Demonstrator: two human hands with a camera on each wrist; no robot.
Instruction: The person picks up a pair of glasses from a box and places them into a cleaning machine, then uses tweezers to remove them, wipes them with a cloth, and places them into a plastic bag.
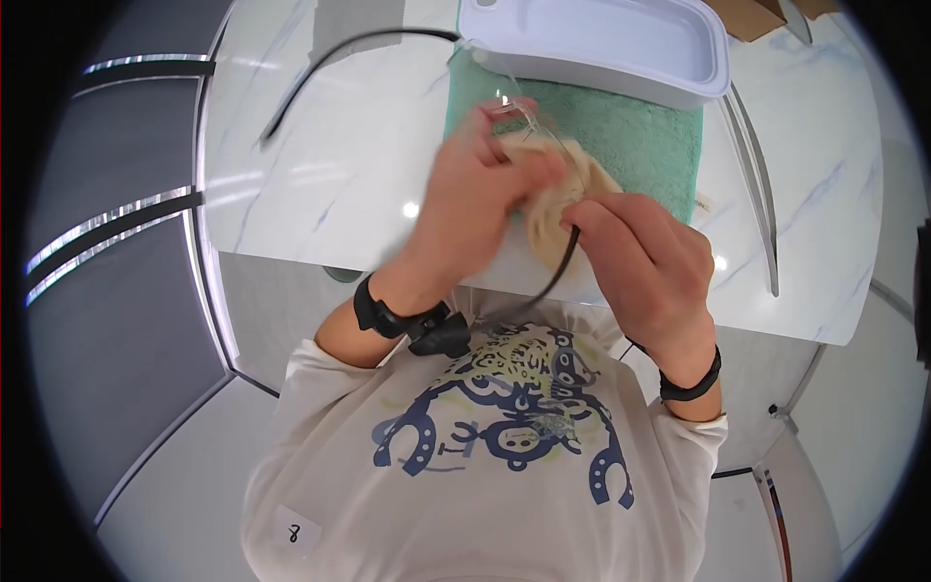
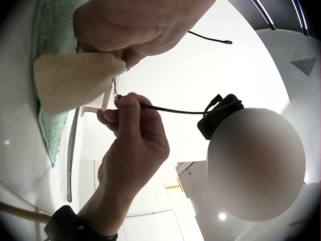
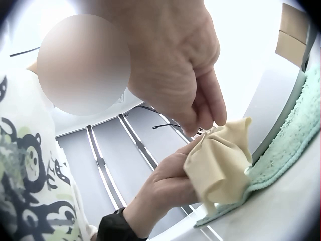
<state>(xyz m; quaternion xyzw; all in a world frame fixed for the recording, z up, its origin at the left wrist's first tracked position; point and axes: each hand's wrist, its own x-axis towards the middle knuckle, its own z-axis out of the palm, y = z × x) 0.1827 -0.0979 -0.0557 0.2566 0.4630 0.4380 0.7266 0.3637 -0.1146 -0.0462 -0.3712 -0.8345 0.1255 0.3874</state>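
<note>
A pair of eyeglasses with black temples and clear rims is held close above the near edge of the table. My right hand pinches one temple near its hinge. The other temple reaches out past my left hand toward the upper left. A beige cloth drapes from the left fingers and thumb, which grip it around the lens area. In the right wrist view the cloth hangs in folds in front of the left palm, hiding most of the lenses.
A green towel lies under the hands, with a pale lavender basin at its far edge. A long grey strip rests on the marbled table to the right. Part of a brown cardboard box shows at the back right.
</note>
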